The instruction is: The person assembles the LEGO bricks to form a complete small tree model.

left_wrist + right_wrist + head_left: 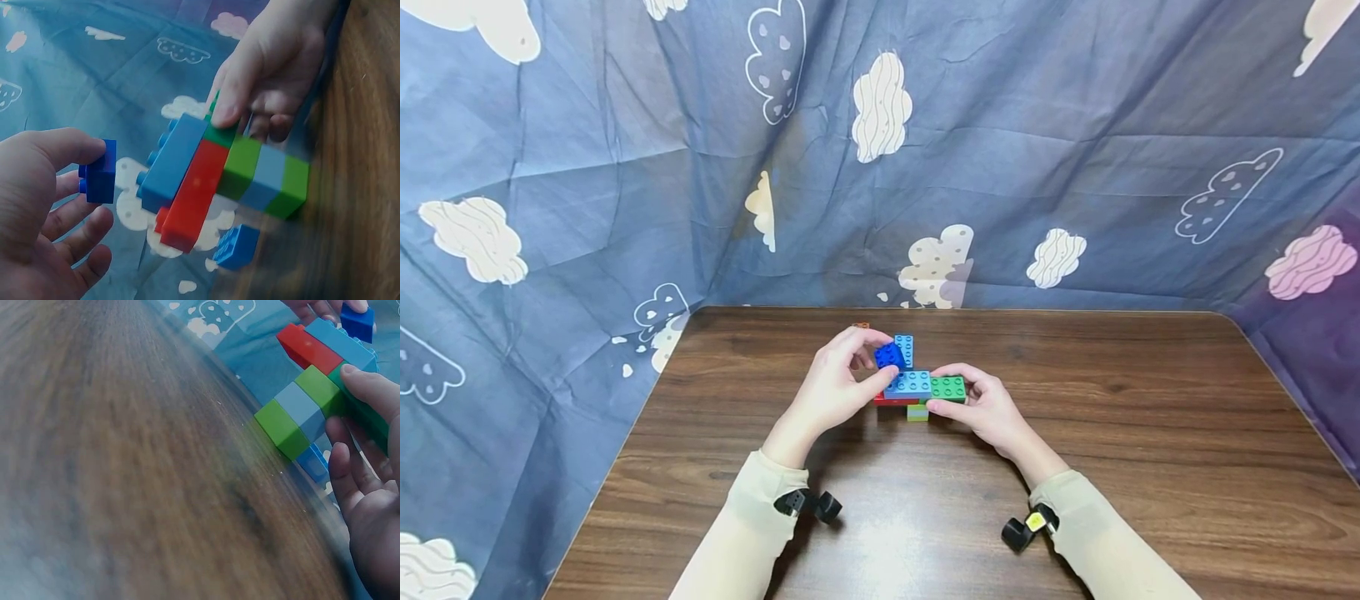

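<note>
Pinching dark blue brick [888, 356] just clear of brick stack [205, 170]

Holding dark blue brick between thumb and fingers of left hand [829, 379]; gripping green brick [950, 389], part of stack, with right hand [990, 410], thumb on near side. Overlapping light blue brick [913, 383] in head view; plainly apart from it in left wrist view, between the hands.

Shown fully in wrist views, mostly hidden from head: column [300, 412] of lime, grey-blue, lime, under stack, nearest right hand. Visible from head only: orange brick [862, 326], beyond left hand, partly covered.

Looks compact, deep blue, two-by-two studs upward. Built up in stack: red brick [190, 200] toward left hand, green toward right, light blue bridging on top. Lying beyond stack, between hands: blue brick [907, 347]. Cannot tell whether touching table [917, 517] under column.
</note>
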A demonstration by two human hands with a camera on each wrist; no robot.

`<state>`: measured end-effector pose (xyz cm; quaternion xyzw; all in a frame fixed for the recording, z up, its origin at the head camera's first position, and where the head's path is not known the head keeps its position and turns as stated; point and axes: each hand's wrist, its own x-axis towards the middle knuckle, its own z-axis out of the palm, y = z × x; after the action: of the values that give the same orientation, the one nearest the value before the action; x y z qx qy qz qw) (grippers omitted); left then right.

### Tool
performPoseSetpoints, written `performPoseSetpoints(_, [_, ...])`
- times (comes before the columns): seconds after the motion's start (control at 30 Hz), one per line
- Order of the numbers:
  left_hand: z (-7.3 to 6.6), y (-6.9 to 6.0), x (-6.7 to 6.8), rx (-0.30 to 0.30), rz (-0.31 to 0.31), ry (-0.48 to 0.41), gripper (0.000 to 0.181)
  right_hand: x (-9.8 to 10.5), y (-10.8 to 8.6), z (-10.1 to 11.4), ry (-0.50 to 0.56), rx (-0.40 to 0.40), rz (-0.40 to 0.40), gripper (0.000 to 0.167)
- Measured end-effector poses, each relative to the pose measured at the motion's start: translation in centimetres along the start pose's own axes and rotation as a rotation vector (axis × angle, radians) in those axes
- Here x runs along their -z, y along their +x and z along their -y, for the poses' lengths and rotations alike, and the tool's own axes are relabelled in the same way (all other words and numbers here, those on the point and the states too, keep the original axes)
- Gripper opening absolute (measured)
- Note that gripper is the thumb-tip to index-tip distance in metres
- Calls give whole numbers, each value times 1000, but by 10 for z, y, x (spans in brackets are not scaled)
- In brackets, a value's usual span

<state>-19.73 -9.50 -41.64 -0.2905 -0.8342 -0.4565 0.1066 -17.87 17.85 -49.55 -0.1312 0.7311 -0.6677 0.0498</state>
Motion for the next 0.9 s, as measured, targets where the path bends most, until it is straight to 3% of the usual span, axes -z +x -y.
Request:
performPoseSetpoints(0.4, [-13, -3, -19, -98, 55, -3, 40, 0, 2, -4, 21, 36, 19, 41])
performPoseSetpoints(0.9, [-28, -1, -26, -159, 113, 51, 35, 1, 1, -3, 24, 27, 24, 42])
